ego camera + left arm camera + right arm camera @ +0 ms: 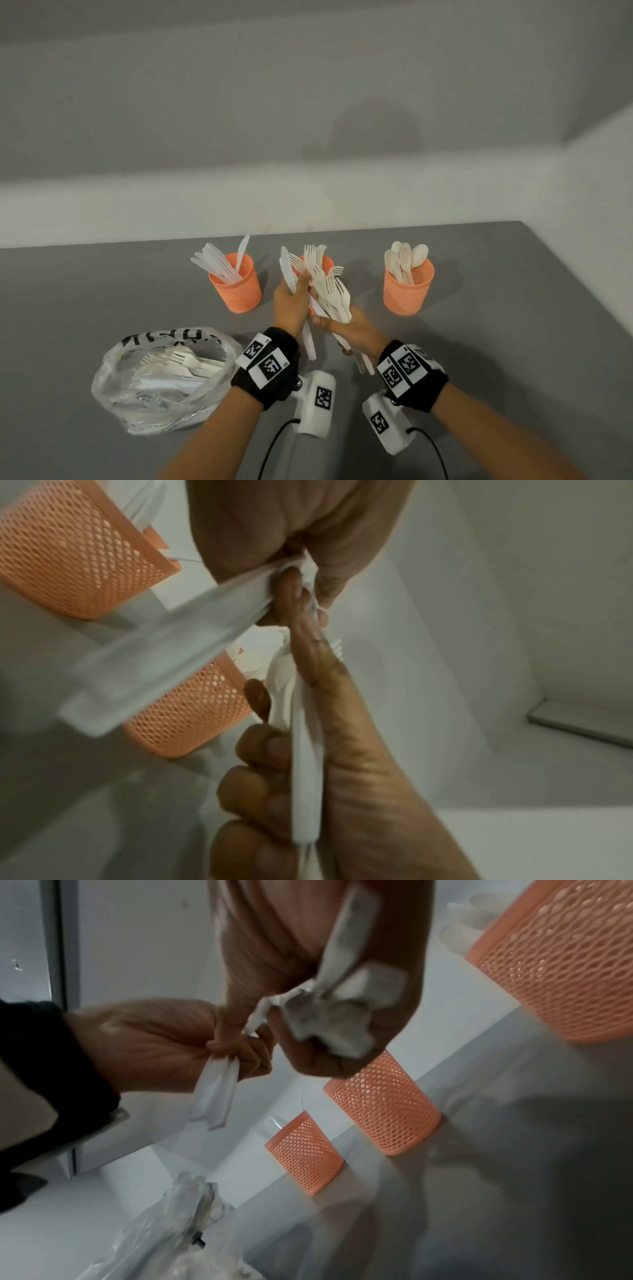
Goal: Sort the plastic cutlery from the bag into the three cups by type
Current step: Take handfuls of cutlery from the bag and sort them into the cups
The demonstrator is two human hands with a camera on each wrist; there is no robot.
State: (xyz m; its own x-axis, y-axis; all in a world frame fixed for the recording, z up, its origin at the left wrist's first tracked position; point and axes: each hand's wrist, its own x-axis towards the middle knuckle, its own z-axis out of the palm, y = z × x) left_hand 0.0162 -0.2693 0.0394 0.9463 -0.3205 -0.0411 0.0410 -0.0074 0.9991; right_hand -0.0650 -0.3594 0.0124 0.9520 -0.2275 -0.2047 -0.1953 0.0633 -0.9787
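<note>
Gripping a few knives [287,274], the left hand [291,305] curls round their handles beside the right hand [346,330], whose fingers clutch a fan of forks [334,291]. Both hover before the middle cup [327,262] on the table [496,342]; the bag [113,380] lies at the left.

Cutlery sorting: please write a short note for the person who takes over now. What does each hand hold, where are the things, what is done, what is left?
Left hand: holds a few knives.
Right hand: holds a bunch of forks.
Both hands are in front of the middle cup.
Left cup: knives. Middle cup: forks. Right cup: spoons.
Bag, near left on the table: forks and more cutlery are inside.
Left: put down what is held, then empty the bag.
</note>
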